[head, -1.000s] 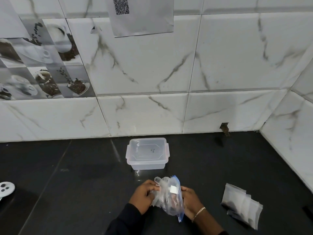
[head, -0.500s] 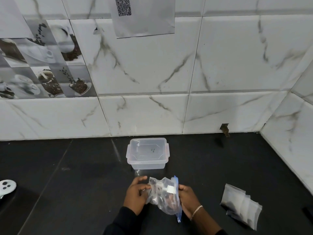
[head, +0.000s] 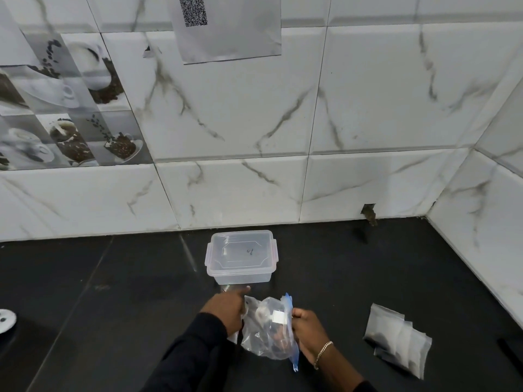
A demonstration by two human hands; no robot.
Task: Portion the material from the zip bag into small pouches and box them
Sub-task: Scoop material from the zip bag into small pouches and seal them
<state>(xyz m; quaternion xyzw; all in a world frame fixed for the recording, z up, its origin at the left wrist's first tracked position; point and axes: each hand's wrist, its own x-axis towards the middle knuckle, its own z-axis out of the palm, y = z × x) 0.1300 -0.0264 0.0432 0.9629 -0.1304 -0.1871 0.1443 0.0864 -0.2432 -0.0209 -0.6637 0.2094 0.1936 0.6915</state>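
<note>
Spreading across the upper view, white marble-veined wall tiles, with a patch of coffee-cup picture tiles at left and a sheet bearing a QR code stuck near the top. Below, a black table meeting the wall, and a side wall closing the corner at right. Centred near the back of the table, a clear plastic box, lid on, a small dark mark on the lid. Just in front of the box, a crumpled clear zip bag with a blue seal strip, lifted off the table between both hands, dark bits and a small white square showing inside. Left hand, in a dark sleeve, closed on the bag's left edge, fingers wrapped round the plastic. Right hand, a thin bracelet at the wrist, pinching the bag's right edge by the seal strip. Well to the right of the hands, a small stack of translucent pouches lying flat and overlapped, dark material visible in some. At the far left edge, part of a white round object with dark dots, too cropped to identify.
</note>
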